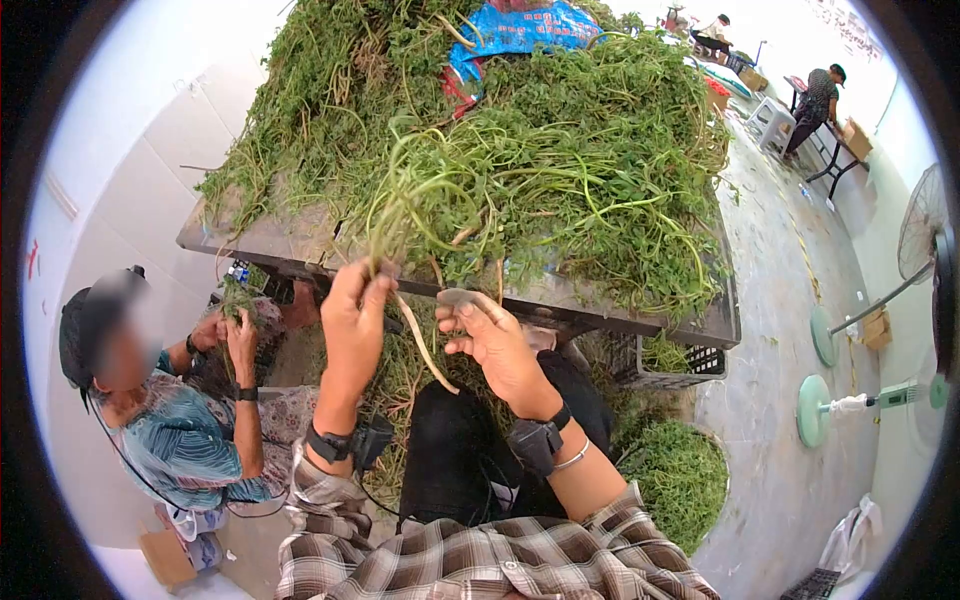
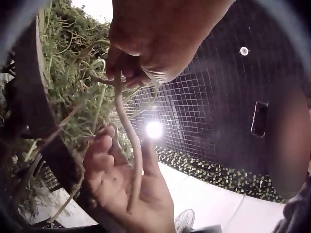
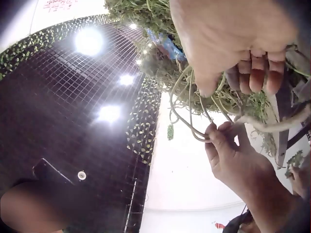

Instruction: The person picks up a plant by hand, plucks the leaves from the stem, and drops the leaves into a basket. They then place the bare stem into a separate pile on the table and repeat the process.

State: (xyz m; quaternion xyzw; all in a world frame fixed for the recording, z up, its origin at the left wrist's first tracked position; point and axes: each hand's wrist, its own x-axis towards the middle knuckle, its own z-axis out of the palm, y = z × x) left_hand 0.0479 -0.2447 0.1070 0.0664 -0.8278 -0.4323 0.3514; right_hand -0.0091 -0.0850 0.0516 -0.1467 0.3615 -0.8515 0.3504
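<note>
My left hand [image 1: 355, 315] pinches a leafy green plant by its stems, just over the table's front edge. Its long pale root [image 1: 427, 345] hangs down and to the right below the fingers, while the thin green stems and leaves [image 1: 408, 195] rise above them. Facing it, my right hand [image 1: 497, 345] has loosely bent fingers, apart from the root in the head view. A greyish covering shows on one right finger [image 3: 232, 77]. In the left wrist view the root [image 2: 127, 121] overlaps the right palm.
A large heap of green plants [image 1: 600, 180] covers the table [image 1: 722, 310], with a blue sack [image 1: 530, 28] on it. Beneath stand a black crate [image 1: 660, 375] and a plant pile [image 1: 680, 480]. Another person [image 1: 190, 420] sits at left handling plants; fans [image 1: 815, 410] stand right.
</note>
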